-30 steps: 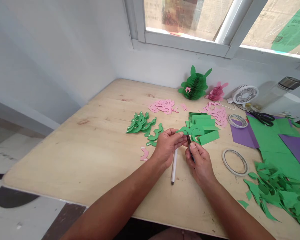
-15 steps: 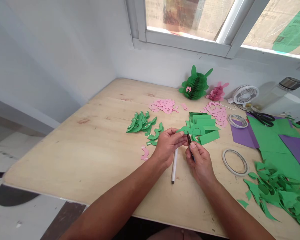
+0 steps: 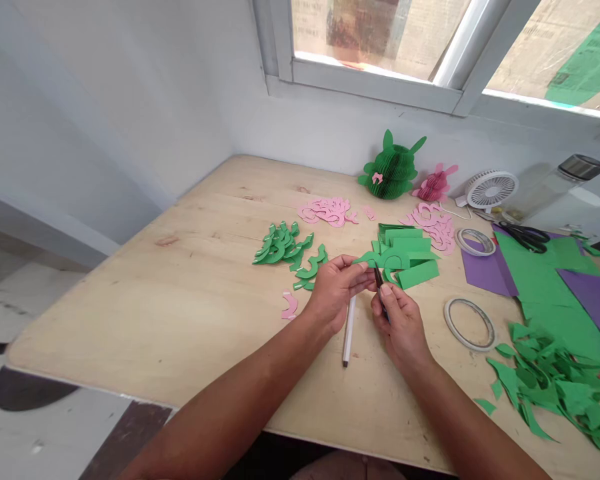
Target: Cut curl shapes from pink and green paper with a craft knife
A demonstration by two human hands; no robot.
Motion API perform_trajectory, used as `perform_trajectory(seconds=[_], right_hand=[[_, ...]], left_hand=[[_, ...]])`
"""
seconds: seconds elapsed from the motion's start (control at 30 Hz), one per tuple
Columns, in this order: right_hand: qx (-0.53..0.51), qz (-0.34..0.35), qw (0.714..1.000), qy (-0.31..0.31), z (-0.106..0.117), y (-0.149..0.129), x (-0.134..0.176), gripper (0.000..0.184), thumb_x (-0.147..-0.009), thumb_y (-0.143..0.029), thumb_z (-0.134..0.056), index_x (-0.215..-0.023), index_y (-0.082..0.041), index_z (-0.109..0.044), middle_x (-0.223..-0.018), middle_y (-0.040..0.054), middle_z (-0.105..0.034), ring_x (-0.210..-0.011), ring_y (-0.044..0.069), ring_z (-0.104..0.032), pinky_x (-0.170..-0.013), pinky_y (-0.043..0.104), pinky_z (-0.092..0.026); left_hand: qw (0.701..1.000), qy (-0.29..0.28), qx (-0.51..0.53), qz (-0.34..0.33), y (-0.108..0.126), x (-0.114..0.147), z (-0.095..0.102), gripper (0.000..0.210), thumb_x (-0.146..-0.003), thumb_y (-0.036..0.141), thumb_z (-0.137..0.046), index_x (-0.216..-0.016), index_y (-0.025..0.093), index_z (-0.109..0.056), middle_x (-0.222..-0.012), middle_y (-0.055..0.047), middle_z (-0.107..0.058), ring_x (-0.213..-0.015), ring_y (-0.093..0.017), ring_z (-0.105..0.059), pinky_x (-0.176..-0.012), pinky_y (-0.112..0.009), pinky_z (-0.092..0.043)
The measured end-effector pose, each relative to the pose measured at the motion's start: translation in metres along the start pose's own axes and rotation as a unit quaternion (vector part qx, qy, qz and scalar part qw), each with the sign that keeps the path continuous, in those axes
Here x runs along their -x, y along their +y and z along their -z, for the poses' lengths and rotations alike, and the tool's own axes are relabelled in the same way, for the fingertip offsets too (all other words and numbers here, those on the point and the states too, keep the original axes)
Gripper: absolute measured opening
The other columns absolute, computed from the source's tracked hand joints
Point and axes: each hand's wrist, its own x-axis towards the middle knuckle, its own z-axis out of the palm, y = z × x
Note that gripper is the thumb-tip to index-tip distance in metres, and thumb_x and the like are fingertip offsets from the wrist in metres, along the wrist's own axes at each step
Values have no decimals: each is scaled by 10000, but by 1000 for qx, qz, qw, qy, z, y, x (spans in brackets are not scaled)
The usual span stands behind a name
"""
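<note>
At a pale wooden table (image 3: 155, 320), we see the left hand (image 3: 336, 293) pinching a green paper strip (image 3: 386, 258), pencil-dark curves drawn across it, while the right hand (image 3: 400, 325) is wrapped around a slim dark-tipped tool (image 3: 379, 279) set against the strip's lower edge. The handle is mostly hidden from us. We find the strip just above the tabletop, in front of folded green paper (image 3: 420, 275). A white pen (image 3: 349, 333) lies between the forearms. To the left, we note curved green cutouts (image 3: 277, 245); behind, pink cutouts (image 3: 326, 211) and a green honeycomb paper figure (image 3: 393, 175). On the right, we see a tape roll (image 3: 449, 319) near green scraps (image 3: 545, 380).
</note>
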Motion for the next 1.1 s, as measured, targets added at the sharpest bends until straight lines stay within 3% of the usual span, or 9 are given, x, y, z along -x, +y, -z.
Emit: perform_trajectory(seconds=[1.1], right_hand=[[-1, 1, 1000, 15, 0, 4, -1, 386, -746, -560, -701, -788, -189, -602, -538, -56, -441, -440, 67, -271, -403, 213, -160]], left_hand=[[1000, 3, -8, 7, 1, -1, -1, 216, -686, 169, -725, -753, 160, -520, -678, -62, -711, -771, -208, -725, -756, -299, -539]])
